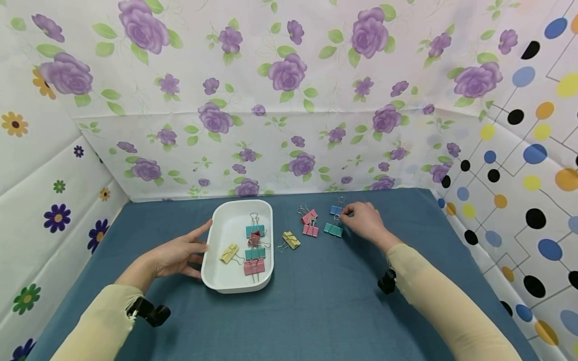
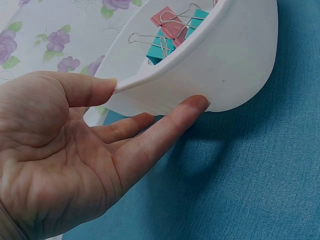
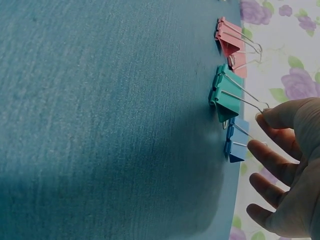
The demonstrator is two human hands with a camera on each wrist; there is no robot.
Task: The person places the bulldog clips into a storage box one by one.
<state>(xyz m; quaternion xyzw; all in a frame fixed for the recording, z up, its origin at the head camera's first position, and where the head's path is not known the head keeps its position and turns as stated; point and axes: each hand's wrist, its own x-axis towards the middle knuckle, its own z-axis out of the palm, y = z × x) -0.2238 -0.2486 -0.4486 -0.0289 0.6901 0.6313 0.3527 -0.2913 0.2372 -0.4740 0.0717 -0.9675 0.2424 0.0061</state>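
My left hand (image 1: 178, 253) is at the left side of a white tray (image 1: 217, 273), its thumb at the rim and its fingers fairly straight along the outer wall. Inside the tray lie teal, pink and yellow binder clips, among them a yellow clip (image 1: 229, 253) and a pink clip (image 1: 254, 267). On the right, my right hand (image 1: 363, 219) pinches the wire handle of a teal binder clip (image 3: 227, 95) between thumb and index finger; its other fingers are spread. A blue binder clip (image 3: 237, 140) lies just behind the teal one, close to those fingers.
Two pink binder clips (image 1: 310, 229) lie close together left of the teal one. A yellow binder clip (image 1: 291, 239) lies between them and the tray. Blue cloth (image 1: 307, 316) covers the table. Flowered sheeting (image 1: 271, 150) rises behind it, with dotted sheeting (image 1: 510, 200) at the right.
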